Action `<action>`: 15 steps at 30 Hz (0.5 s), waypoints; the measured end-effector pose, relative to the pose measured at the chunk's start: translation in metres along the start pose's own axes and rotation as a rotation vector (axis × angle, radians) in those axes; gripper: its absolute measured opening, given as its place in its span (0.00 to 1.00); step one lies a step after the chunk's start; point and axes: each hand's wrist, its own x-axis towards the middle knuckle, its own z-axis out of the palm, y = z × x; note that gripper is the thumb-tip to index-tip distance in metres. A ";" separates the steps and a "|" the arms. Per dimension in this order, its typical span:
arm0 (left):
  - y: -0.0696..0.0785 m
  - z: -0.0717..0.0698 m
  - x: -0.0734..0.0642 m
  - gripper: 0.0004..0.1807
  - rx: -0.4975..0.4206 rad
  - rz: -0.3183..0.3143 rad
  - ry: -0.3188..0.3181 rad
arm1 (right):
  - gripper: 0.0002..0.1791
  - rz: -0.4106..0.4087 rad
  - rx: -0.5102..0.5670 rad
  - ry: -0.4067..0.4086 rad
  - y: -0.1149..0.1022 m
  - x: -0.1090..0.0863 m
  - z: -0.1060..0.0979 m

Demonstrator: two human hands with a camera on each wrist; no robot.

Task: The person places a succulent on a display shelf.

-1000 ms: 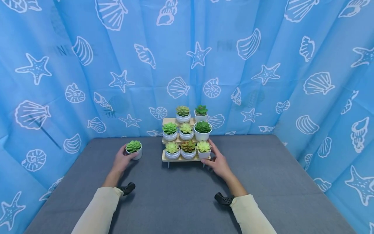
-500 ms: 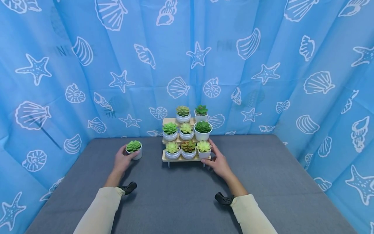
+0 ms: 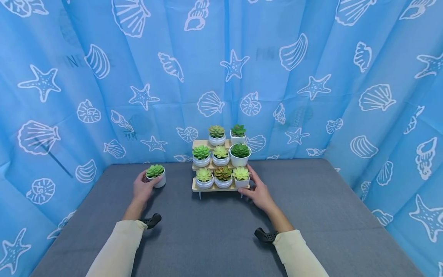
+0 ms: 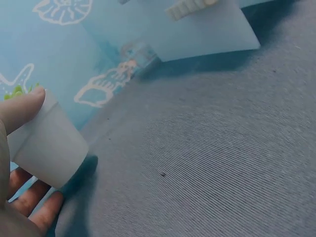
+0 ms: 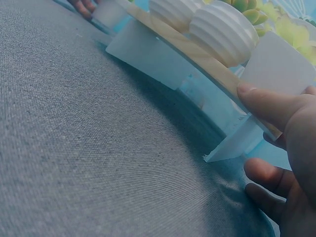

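At the table's left side my left hand (image 3: 142, 188) holds a potted succulent (image 3: 159, 181), green leaves in a plain white pot. The left wrist view shows the thumb along the white pot (image 4: 52, 143) and several fingers beyond its base; whether the base touches the cloth I cannot tell. My right hand (image 3: 259, 194) grips the right front corner of a three-tier wooden plant stand (image 3: 212, 189). In the right wrist view its thumb presses the edge of the wooden board (image 5: 207, 64), right beside a square white pot (image 5: 276, 66).
Several potted succulents stand on the tiers, among them a reddish one (image 3: 223, 174) in front, a dark green one (image 3: 240, 152) in the middle row and an olive one (image 3: 216, 132) on top. Grey cloth (image 3: 214, 234) covers the table. A blue shell-print curtain (image 3: 194, 84) hangs behind.
My left hand and the potted succulent have shifted slightly left and away from me in the last half second. The right hand and the stand have kept their places.
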 end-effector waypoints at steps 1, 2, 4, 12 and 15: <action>0.001 -0.001 0.001 0.44 -0.004 -0.009 0.007 | 0.49 -0.003 0.003 0.000 0.003 0.001 0.000; 0.003 -0.002 0.002 0.44 -0.004 -0.015 0.014 | 0.49 -0.007 0.003 0.004 0.007 0.002 0.001; 0.007 -0.003 0.003 0.45 -0.010 -0.030 0.023 | 0.50 -0.007 -0.009 0.013 0.018 0.006 0.002; 0.021 -0.010 0.006 0.46 -0.122 -0.073 -0.007 | 0.51 -0.015 -0.013 0.021 0.027 0.009 0.003; 0.026 -0.011 0.008 0.47 -0.140 -0.070 -0.009 | 0.50 -0.003 -0.008 0.006 0.007 0.002 0.000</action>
